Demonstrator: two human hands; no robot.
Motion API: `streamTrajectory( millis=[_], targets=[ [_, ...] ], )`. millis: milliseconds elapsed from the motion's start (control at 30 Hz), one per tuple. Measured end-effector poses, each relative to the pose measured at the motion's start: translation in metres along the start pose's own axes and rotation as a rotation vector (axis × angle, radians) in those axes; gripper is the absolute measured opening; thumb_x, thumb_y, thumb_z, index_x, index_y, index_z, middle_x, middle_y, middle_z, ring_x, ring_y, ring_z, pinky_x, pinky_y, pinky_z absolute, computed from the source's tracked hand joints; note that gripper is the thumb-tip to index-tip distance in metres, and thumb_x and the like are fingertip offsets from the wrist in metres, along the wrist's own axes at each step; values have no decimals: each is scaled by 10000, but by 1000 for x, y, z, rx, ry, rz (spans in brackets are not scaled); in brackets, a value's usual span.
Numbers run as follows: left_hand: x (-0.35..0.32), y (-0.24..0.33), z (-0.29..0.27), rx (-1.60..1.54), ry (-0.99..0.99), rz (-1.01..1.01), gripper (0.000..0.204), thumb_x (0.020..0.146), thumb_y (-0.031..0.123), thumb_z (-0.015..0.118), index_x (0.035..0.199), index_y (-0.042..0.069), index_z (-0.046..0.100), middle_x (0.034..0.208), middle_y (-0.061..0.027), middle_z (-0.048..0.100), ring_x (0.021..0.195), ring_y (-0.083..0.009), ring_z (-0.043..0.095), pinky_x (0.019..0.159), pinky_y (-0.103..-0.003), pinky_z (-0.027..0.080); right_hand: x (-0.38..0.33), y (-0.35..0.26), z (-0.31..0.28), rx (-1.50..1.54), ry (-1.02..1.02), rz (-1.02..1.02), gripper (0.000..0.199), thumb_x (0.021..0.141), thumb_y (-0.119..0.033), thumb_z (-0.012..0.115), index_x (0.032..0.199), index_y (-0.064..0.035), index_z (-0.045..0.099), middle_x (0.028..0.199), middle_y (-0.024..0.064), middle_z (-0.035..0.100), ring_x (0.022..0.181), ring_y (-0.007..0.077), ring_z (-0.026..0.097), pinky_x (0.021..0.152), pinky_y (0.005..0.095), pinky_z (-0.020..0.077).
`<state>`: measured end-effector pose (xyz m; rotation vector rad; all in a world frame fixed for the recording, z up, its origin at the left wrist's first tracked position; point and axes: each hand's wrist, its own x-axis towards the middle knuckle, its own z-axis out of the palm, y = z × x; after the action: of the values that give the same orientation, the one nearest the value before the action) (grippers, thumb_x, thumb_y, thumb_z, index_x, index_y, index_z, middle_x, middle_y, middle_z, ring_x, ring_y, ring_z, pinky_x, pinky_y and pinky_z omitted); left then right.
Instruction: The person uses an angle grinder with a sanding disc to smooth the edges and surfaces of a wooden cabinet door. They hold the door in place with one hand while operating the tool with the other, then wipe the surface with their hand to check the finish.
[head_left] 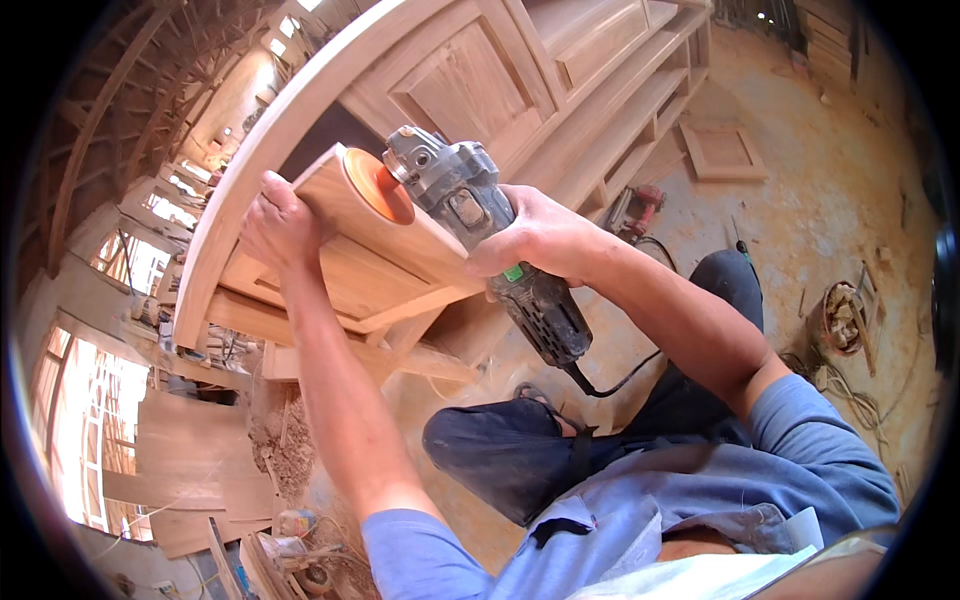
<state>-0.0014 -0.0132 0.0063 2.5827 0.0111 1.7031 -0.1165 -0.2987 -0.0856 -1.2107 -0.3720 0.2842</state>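
Observation:
My right hand (525, 235) is wrapped round the body of a grey and black angle grinder (455, 180), its cord trailing down from the rear end. The grinder's orange disc (376, 187) lies against or very near the upper edge of a wooden panelled door (360, 275); exact contact is hard to see. This door stands swung out from a pale wooden cabinet (480, 95). My left hand (282, 225) is closed over the door's upper left corner, next to the cabinet's long top edge (225, 210). Some of its fingers are hidden behind the wood.
On the dusty floor to the right are a loose framed panel (725, 152), a red power tool (640, 212) and a bucket of scraps (845, 318). Cables run nearby. Flat boards (195, 450) and shavings (285, 445) lie at lower left. My bent knee (480, 450) is below the grinder.

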Motion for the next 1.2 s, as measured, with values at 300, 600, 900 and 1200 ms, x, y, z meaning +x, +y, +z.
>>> streamTrajectory(
  millis=[300,600,900,1200],
  targets=[
    [2,-6,5,-36,54,26,620,1045,442,359,826,51,788,874,-232,729,860,-474,672,789,-586,493,-19,46,-9,14,12,66,373,692,-147,779,980,-8,589,836,37,564,738,148,580,673,306,499],
    [2,-10,8,33,6,-8,648,1040,491,346,873,45,787,947,-247,725,915,-493,656,822,-600,477,-46,120,-32,-4,97,222,365,692,-148,771,987,-24,595,823,30,567,731,132,561,655,300,478],
    [1,-5,5,-21,36,40,663,1054,461,332,848,23,786,876,-255,720,867,-490,665,795,-587,486,-31,68,-18,80,31,148,411,711,-153,777,1028,-6,560,848,67,594,681,168,626,632,337,554],
    [-1,5,1,-18,-16,-12,646,1048,442,353,843,-7,770,891,-273,713,868,-503,657,788,-613,470,8,-2,0,34,18,-64,398,698,-146,778,1008,-18,564,846,70,582,699,173,614,631,329,536]
  ],
)
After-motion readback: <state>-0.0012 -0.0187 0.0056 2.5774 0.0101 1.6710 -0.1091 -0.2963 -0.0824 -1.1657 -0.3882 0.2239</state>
